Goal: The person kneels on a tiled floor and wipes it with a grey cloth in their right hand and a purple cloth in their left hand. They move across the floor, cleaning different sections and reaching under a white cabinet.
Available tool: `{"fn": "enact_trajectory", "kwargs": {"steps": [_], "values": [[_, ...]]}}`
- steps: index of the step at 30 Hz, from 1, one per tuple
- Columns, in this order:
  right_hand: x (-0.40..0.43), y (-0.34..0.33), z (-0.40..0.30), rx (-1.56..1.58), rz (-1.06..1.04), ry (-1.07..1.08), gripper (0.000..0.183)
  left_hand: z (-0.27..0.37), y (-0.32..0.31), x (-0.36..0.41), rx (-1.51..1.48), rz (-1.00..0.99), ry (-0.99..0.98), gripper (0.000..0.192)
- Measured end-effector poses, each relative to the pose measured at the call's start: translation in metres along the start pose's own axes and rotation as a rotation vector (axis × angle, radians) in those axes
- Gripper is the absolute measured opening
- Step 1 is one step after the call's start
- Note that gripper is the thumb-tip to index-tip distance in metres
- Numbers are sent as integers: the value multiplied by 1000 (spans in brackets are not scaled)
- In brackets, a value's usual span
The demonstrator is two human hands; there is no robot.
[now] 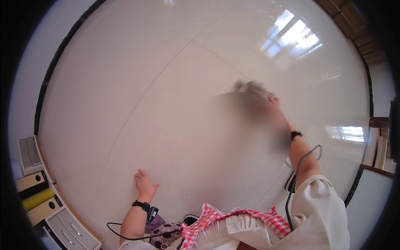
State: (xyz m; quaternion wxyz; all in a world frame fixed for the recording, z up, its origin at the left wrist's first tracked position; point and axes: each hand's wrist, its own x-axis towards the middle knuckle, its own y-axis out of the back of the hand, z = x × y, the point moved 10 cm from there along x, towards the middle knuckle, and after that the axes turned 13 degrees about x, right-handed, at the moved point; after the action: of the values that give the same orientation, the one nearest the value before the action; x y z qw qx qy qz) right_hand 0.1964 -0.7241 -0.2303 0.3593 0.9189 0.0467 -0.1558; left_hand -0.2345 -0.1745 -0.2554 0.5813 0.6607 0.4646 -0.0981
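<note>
My left hand (145, 185) hovers over or rests on the glossy pale floor (131, 137); which of the two I cannot tell. Its fingers are spread and hold nothing. A black wrist strap with a small device (149, 211) sits on that wrist. My right arm reaches far forward, with a black band (296, 135) at the wrist. Of my right hand (273, 101), only some curled fingers show, at the right end of a motion-blurred grey-brown thing (253, 87), possibly a cloth or brush. A round blurred patch hides the rest of that hand and part of the thing.
At the left stand ring binders (29, 182), a yellow roll (37, 200) and a drawer unit (67, 231). Wooden furniture (347, 18) lines the far right, above a dark skirting strip (371, 90). A black cable (297, 175) loops beside my right arm. My shoe (291, 182) shows below it.
</note>
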Motion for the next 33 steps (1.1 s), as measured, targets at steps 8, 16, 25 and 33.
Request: {"fn": "enact_trajectory", "kwargs": {"steps": [8,16,25,33], "values": [[6,-104,-171,-404,17,246,55,-9,2,-3,52,-7,41,125],[-295,-318,-188,-391,-722,1014,50,-8,2,-7,-1,11,8,125],[-97,-148,-140,51,-241,632,54,-8,17,-6,-97,17,19,120],[106,-92,-120,-596,101,-30,86,7,5,8,-65,-26,5,120]]}}
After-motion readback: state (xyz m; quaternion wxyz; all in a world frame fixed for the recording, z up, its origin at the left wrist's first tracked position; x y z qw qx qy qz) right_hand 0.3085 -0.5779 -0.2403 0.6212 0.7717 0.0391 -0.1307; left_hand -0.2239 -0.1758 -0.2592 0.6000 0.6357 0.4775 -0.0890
